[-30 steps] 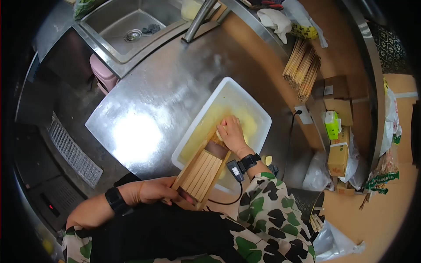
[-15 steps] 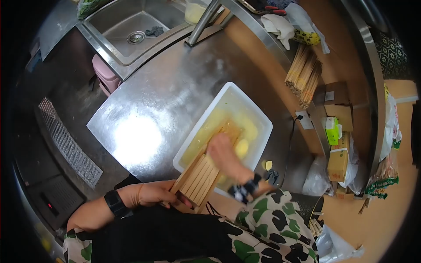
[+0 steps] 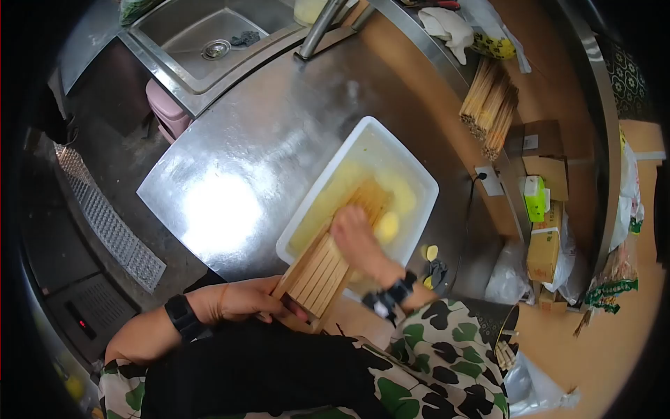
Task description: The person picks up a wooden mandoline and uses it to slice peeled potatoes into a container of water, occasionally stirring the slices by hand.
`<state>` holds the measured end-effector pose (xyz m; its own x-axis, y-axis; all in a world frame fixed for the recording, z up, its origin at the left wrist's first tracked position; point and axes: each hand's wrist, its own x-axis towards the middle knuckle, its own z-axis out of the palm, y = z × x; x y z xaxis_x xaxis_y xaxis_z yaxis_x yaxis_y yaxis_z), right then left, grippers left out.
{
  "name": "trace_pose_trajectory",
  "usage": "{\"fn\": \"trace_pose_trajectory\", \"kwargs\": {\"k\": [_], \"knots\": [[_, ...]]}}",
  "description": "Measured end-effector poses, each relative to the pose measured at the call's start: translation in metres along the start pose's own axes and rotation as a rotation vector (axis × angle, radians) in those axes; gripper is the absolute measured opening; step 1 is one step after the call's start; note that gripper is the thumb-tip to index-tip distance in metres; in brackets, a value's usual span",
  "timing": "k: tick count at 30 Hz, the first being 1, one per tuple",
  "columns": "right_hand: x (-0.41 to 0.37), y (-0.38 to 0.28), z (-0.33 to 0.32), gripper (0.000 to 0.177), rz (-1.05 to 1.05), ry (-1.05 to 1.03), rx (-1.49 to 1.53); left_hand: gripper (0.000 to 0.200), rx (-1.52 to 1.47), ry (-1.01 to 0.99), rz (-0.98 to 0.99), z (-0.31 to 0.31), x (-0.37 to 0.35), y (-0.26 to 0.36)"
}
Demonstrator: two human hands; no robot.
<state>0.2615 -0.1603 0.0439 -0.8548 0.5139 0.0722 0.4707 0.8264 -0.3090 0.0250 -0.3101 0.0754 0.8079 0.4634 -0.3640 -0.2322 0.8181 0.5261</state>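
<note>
A long wooden slicer board (image 3: pixel 317 279) slants from near my body into a white tub (image 3: pixel 287 237) of yellowish water. My left hand (image 3: pixel 255 299) is wrapped round the board's near end. On the upper part of the board rests my right hand (image 3: pixel 354 234), its fingers closed and pointing down; what lies under them is hidden. The far end of the board is under the water. Peeled yellow potatoes (image 3: pixel 387 227) lie in the tub to the right of the board.
A steel sink (image 3: pixel 202 42) with a grey cloth is at the upper left. Bundles of wooden sticks (image 3: pixel 490 105) lie on the right, above cardboard boxes (image 3: pixel 543 255) and plastic bags. Small yellow pieces (image 3: pixel 432 252) and a dark scrap sit right of the tub.
My right hand stays on the board with only a slight shift. The whole view has shifted a little. A dark shape now shows at the far left edge.
</note>
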Motion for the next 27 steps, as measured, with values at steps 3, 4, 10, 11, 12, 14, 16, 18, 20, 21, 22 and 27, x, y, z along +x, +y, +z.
{"fn": "trace_pose_trajectory", "kwargs": {"k": [3,4,10,11,12,14,16,18,20,21,22,27], "knots": [[0.016,0.057,-0.004,0.008,0.346,0.125,0.073,0.058,-0.009,-0.009,0.007,0.005,-0.002,0.003],[0.017,0.054,-0.005,0.008,0.269,0.119,0.092,0.057,0.012,-0.011,0.013,0.005,-0.004,0.005],[0.007,-0.025,-0.010,0.007,0.016,-0.518,-0.294,0.057,-0.016,-0.003,0.000,-0.001,0.001,-0.001],[0.007,0.002,-0.002,0.007,0.093,-0.328,-0.194,0.058,-0.011,0.016,-0.001,0.002,0.000,0.002],[0.008,0.031,0.000,0.006,0.161,-0.130,-0.098,0.058,0.000,0.040,0.003,0.003,-0.001,0.005],[0.013,0.044,-0.005,0.006,0.247,0.087,0.030,0.057,0.056,-0.010,-0.004,0.003,-0.002,0.005],[0.012,0.034,-0.009,0.008,0.283,0.090,0.106,0.057,0.059,-0.019,0.007,0.002,-0.003,0.005],[-0.001,-0.006,-0.011,0.008,0.146,-0.001,0.141,0.058,0.013,-0.013,0.010,0.000,-0.002,0.002],[-0.003,-0.027,-0.020,0.009,0.052,-0.050,0.176,0.058,0.031,-0.017,0.004,-0.001,-0.001,0.003],[-0.002,-0.032,-0.023,0.010,0.019,-0.051,0.197,0.058,0.042,-0.015,0.003,-0.001,-0.001,0.003],[-0.003,-0.034,-0.024,0.010,-0.015,-0.051,0.219,0.058,0.037,-0.007,0.000,0.000,0.000,0.003],[0.005,0.057,0.003,0.007,0.294,0.115,0.141,0.058,0.053,-0.003,-0.004,0.002,-0.001,0.004]]}}
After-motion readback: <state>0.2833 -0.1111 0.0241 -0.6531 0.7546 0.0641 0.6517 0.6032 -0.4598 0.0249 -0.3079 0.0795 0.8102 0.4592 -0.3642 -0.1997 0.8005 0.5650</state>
